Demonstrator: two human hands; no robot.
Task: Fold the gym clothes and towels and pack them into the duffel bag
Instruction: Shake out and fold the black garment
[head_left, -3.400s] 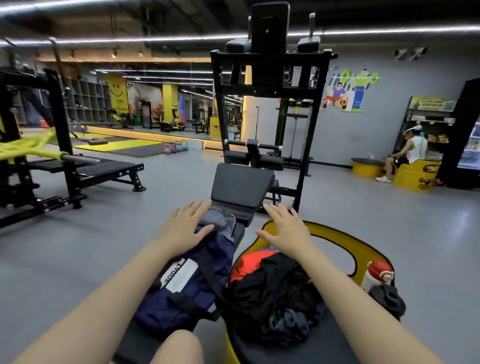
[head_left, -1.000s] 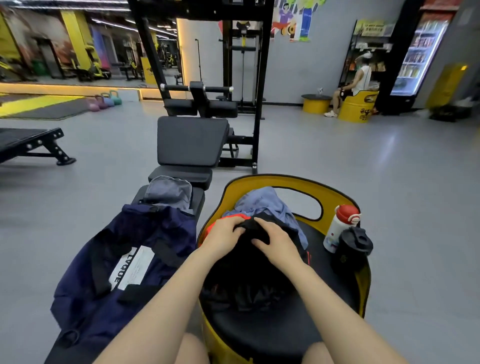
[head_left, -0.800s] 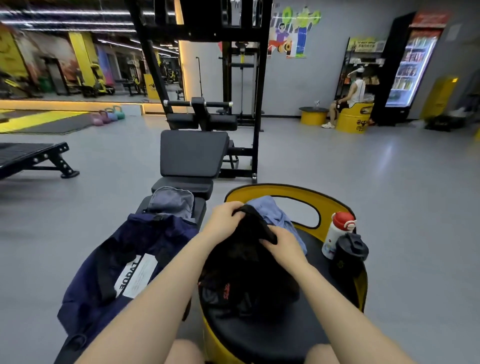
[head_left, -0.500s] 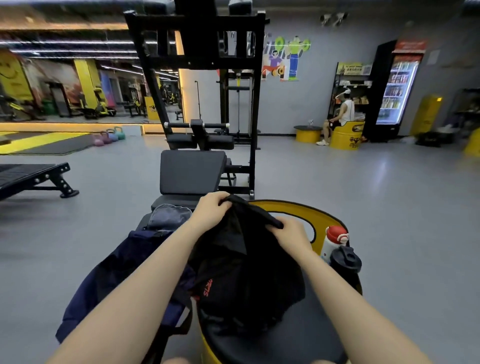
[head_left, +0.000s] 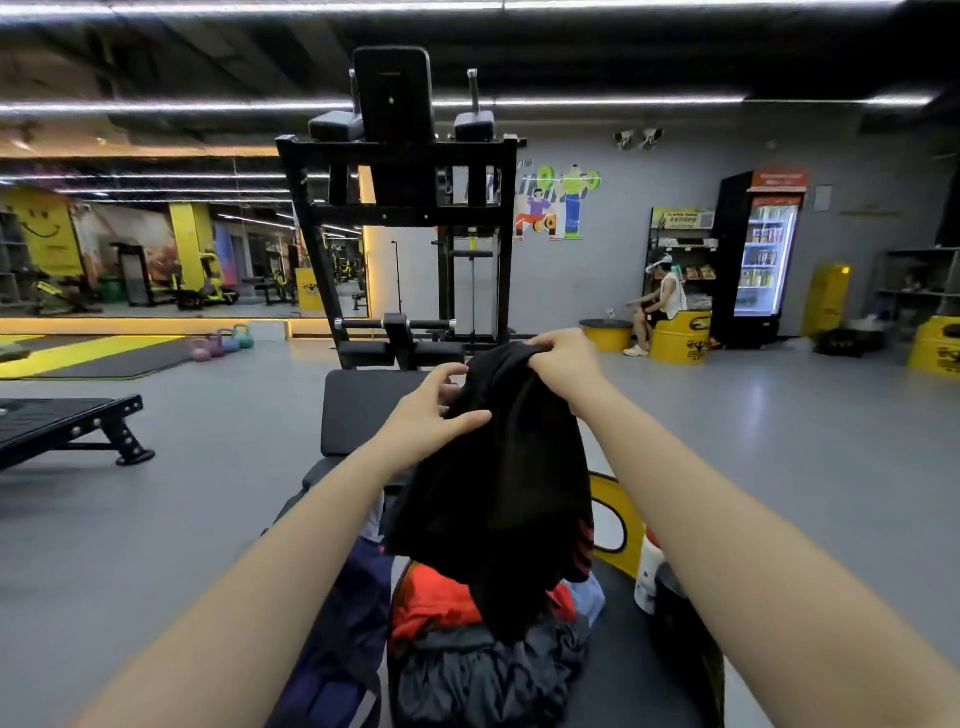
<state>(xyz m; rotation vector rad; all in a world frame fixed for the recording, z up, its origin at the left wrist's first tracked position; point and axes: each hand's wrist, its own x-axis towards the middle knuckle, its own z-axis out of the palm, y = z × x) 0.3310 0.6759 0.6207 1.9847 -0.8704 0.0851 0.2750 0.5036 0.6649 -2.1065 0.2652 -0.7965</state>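
Observation:
A black garment (head_left: 498, 499) with red stripes near its hem hangs in the air in front of me. My right hand (head_left: 563, 358) grips its top edge. My left hand (head_left: 434, 415) touches the cloth just below, fingers spread and half curled. Under it lies a heap of clothes on the yellow-rimmed black seat (head_left: 621, 525): a red piece (head_left: 436, 603), a dark grey piece (head_left: 483, 675) and a light blue piece (head_left: 589, 597). The navy duffel bag (head_left: 337, 639) lies left of the heap on the black bench (head_left: 363, 410), mostly hidden by my left arm.
A white bottle with a red cap (head_left: 649, 571) and a black bottle (head_left: 675, 618) stand at the seat's right side, behind my right arm. A black gym machine (head_left: 400, 208) rises behind the bench. A person (head_left: 660, 301) sits far right by yellow drums.
Both hands took the black garment off the heap and raised it high; it now hangs unfurled. My left hand has loosened its hold on the top edge. The camera tilted upward.

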